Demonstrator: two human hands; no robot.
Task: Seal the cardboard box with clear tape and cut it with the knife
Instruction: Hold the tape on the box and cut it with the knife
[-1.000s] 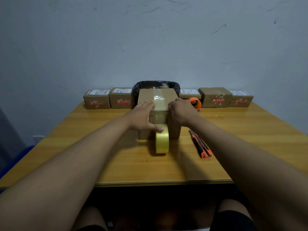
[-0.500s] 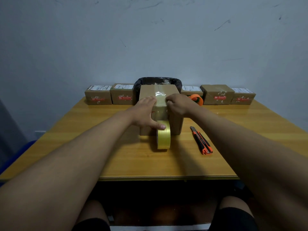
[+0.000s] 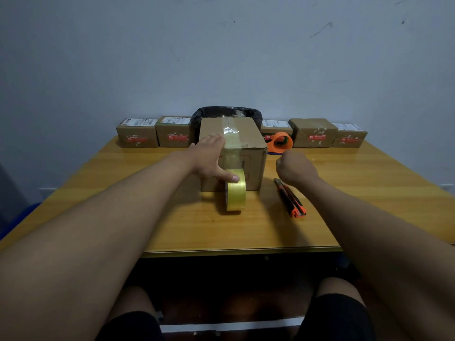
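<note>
Left hand point(image 3: 209, 158) flat on the box point(image 3: 234, 153), thumb pinning the tape roll point(image 3: 235, 189); right hand point(image 3: 296, 167) curled empty above the knife point(image 3: 290, 198). Ease off and the tape could peel.

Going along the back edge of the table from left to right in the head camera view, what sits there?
Two small labelled boxes → black-lined bin → orange tape dispenser → two more small boxes. A sixth box behind the dispenser is mostly hidden, so I leave it out.

Left hand point(image 3: 209, 158) presses cardboard box point(image 3: 248, 143); knife point(image 3: 290, 198) lies beside
</note>
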